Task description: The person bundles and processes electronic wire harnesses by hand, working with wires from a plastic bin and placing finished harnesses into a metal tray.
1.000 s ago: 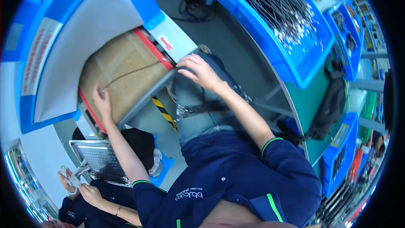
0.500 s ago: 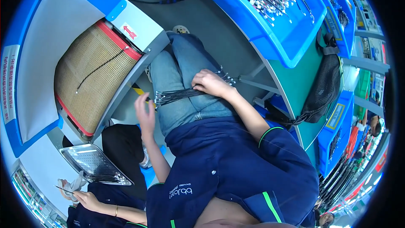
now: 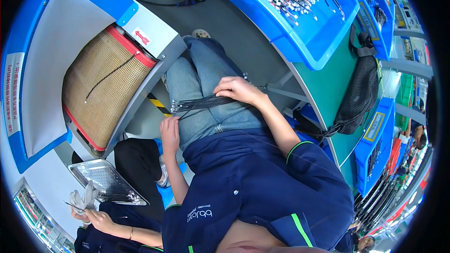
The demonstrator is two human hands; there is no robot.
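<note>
A bundle of thin black cables [image 3: 199, 104] with small pale connectors at its left end lies across my thighs. My right hand [image 3: 239, 90] is closed over the bundle's right part, fingers curled down onto it. Just below the bundle's left end is my left hand [image 3: 169, 132], its fingertips pinched together on the end of one black cable that slants away from the rest. The far ends of the bundle are mostly hidden behind my right hand.
At left, a mesh conveyor belt [image 3: 105, 84] carries one cable [image 3: 110, 76]. A co-worker's hands [image 3: 96, 218] are beside a metal tray [image 3: 108, 178] at lower left. Blue bins [image 3: 323, 49] of cables and a black mesh bag [image 3: 358, 96] stand on the green table at right.
My left hand has moved right to the bundle, and its spread fingers have closed on a cable end. My right hand stays on the bundle, shifted very slightly.
</note>
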